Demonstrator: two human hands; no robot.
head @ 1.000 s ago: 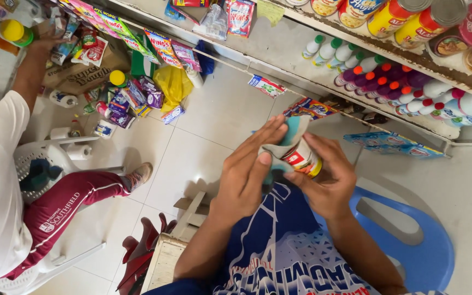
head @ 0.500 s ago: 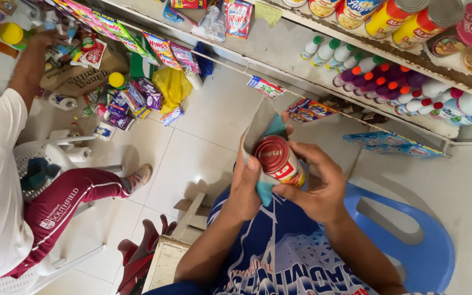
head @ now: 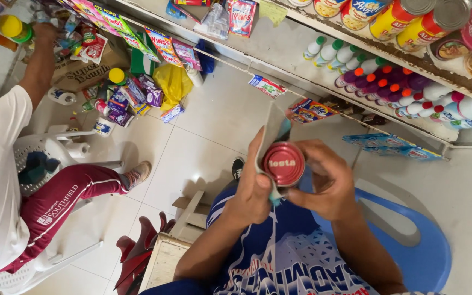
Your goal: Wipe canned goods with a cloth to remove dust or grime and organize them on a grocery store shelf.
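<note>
Both hands up at chest height, working 1 small can with a red lid (head: 283, 163).

Right hand (head: 326, 180): fingers curled round the can's right side, thumb along the lower edge, clamped on it. Red lid faces the camera, can tilted.

Left hand (head: 252, 188): fingers straight and pressed together, pinning a grey-teal cloth (head: 273, 134) flat against the can's left side. Cloth sticks up above the fingertips and a bit shows under the can. Thumb tucked low near the lid rim.

Can sits between the 2 palms, over the lap, above the blue plastic chair (head: 422, 251).

Room around it:
- Ahead: shelf edge (head: 356, 104) with rows of small bottles (head: 378, 82), near the hands but apart.
- Left: bare tiled floor (head: 192, 158), then another person in a white shirt and maroon trousers on a white chair (head: 45, 158), arm (head: 39, 65) reaching up to stacked packets. Well apart.
- Below left: wooden crate edge (head: 165, 257) just beside the left forearm.
</note>
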